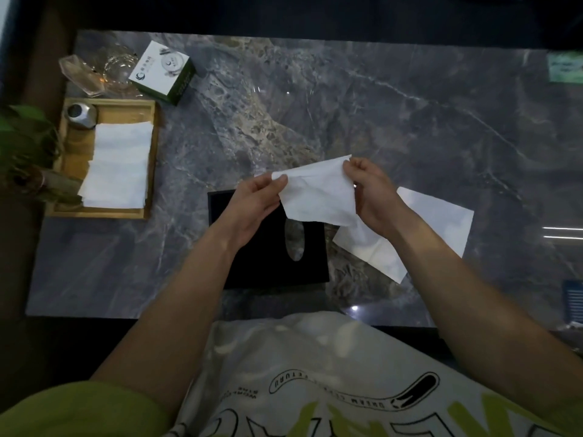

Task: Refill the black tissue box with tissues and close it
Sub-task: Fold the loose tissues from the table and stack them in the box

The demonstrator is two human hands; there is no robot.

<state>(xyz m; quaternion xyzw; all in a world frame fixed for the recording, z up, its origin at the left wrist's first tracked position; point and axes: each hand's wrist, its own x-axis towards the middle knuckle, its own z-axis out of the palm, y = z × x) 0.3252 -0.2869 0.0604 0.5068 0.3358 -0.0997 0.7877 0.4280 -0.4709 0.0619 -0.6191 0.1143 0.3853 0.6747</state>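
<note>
While one white tissue (pixel 318 193) is stretched between both hands, we read the left hand (pixel 255 200) pinching its left corner and the right hand (pixel 375 193) pinching the top right corner. The tissue hangs over the black tissue box (pixel 268 263), which sits on the marble table (pixel 410 121), centre, near edge. Marble shows through its oval slot (pixel 295 241). A second tissue sheet (pixel 435 222) lies flat just right of the box. The stack of tissues (pixel 118 165) sits in the wooden tray (pixel 110 104), far left, beside a metal jar (pixel 80 115).
</note>
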